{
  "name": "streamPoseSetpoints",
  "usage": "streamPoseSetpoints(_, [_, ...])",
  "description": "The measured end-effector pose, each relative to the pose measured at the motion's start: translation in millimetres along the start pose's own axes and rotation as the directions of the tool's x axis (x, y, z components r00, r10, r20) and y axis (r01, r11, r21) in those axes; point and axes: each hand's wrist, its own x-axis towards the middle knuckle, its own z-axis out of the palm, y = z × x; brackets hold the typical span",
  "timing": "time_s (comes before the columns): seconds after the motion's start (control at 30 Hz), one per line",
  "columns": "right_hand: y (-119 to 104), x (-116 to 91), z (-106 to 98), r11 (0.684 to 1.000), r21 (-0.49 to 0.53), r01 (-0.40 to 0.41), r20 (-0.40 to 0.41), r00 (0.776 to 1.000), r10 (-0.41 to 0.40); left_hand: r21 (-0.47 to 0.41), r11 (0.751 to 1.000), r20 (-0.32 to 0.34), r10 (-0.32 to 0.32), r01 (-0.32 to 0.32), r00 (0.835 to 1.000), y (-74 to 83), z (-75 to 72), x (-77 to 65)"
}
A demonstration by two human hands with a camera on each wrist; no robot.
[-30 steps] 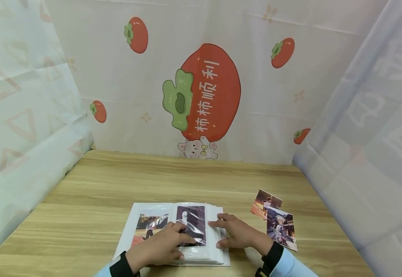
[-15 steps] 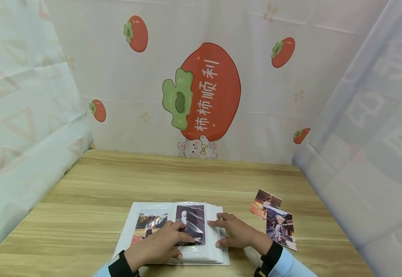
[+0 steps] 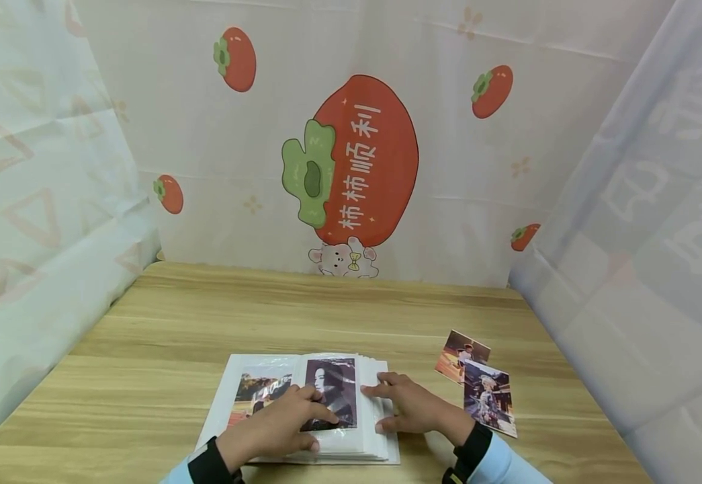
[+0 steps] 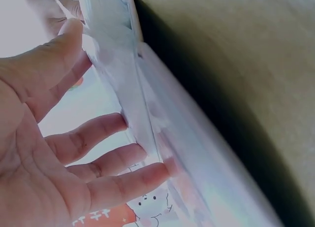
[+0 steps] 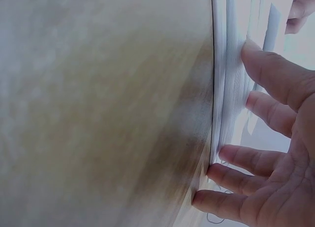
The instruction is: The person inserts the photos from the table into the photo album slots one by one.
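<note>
A white photo album (image 3: 217, 410) lies spread flat on the table, with photos in clear sleeves. On its left page is a colour photo (image 3: 254, 390), partly covered by my left hand (image 3: 284, 420). A dark portrait photo (image 3: 341, 386) fills the sleeve on the right page, and my left fingers rest on its lower part. My right hand (image 3: 414, 403) touches the right edge of the pages with spread fingers. In the left wrist view my left fingertips (image 4: 115, 122) meet the page surface. The right wrist view shows the stacked page edges (image 5: 236, 79) beside my right thumb.
Two loose photos lie overlapping right of the album: a reddish one (image 3: 456, 355) behind and a darker one (image 3: 488, 400) in front, close to my right wrist. The wooden table (image 3: 302, 309) is bordered by a printed cloth (image 3: 447, 222) at the back and both sides.
Both hands keep nearly the same places on the album. The view has shifted very slightly, and the glare on the portrait photo's sleeve has changed.
</note>
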Motion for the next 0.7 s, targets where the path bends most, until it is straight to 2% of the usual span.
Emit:
streamPoseSetpoints(0.3, [-0.1,0.2,0.1,1.0,-0.007,0.012,-0.008,1.0,-0.012,0.005,1.0,-0.016,0.009,-0.009,1.0,-0.1,-1.1,-2.1])
streamPoseSetpoints(0.7, [-1.0,-0.2,1.1,1.0,0.0,0.001,-0.011,1.0,-0.001,0.009,0.998,-0.093,0.063,-0.062,0.994,-3.5,3.3,-7.5])
